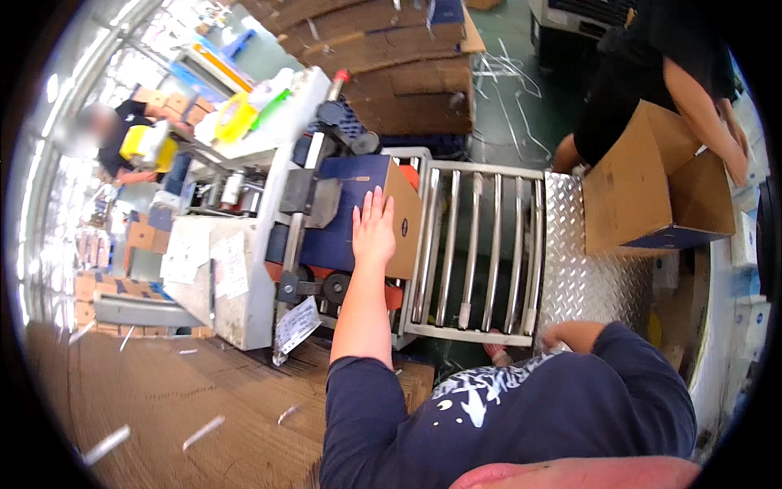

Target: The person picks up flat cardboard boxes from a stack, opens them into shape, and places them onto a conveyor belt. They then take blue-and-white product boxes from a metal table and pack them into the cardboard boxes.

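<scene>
My left hand point(374, 231) lies on a blue-and-brown carton point(405, 224), fingers stretched out across its blue top near the edge of the brown side. The carton sits in a box-sealing machine point(314, 204), between its arm and rollers. Close to my body, at the near end of the metal plate, is my right hand point(555, 335). Its fingers are mostly hidden by my shirt, so I cannot tell what it holds, if anything.
A roller conveyor point(481, 253) leads right to a diamond-patterned metal plate point(574, 269). A co-worker point(680, 73) handles an open carton point(627, 196) there. Stacked flat cardboard point(407, 81) stands beyond the machine, and more cardboard point(187, 399) lies at near left. Another person point(126, 138) is far left.
</scene>
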Demonstrator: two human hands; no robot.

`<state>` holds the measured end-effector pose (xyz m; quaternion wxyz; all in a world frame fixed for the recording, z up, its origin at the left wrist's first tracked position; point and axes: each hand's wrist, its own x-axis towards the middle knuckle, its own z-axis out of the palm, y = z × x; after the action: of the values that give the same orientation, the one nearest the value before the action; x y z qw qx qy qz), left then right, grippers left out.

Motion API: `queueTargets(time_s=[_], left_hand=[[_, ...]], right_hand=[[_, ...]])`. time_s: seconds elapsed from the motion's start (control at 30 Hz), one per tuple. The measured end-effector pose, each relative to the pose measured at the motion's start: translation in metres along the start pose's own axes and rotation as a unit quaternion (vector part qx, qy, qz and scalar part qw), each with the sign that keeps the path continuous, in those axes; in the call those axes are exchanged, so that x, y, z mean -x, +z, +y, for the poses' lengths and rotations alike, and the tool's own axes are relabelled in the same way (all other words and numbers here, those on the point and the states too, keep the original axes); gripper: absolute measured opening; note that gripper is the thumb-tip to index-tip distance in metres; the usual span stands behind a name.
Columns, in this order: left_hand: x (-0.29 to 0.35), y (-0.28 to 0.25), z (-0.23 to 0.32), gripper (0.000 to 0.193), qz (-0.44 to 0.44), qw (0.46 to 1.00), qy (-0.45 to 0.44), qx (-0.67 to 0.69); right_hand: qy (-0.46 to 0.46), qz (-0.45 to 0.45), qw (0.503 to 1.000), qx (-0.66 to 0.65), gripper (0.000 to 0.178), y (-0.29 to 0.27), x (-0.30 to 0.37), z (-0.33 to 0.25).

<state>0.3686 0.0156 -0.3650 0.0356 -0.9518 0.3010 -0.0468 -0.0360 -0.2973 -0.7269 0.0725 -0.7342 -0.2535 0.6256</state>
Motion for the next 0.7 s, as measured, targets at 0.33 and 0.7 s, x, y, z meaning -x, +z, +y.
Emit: queueTargets(time_s=[0.33, 0.7], left_hand=[[0.11, -0.117, 0.063, 0.064, -0.061, 0.989, -0.071, 0.118], [0.372, -0.62, 0.204, 0.053, 0.478, 0.575, -0.349, -0.565]], right_hand=[[0.117, 0.436, 0.84, -0.302, 0.045, -0.022, 0.187, -0.014], [0.066, 0.402, 0.888, -0.212, 0.048, 0.163, 0.236, 0.014]])
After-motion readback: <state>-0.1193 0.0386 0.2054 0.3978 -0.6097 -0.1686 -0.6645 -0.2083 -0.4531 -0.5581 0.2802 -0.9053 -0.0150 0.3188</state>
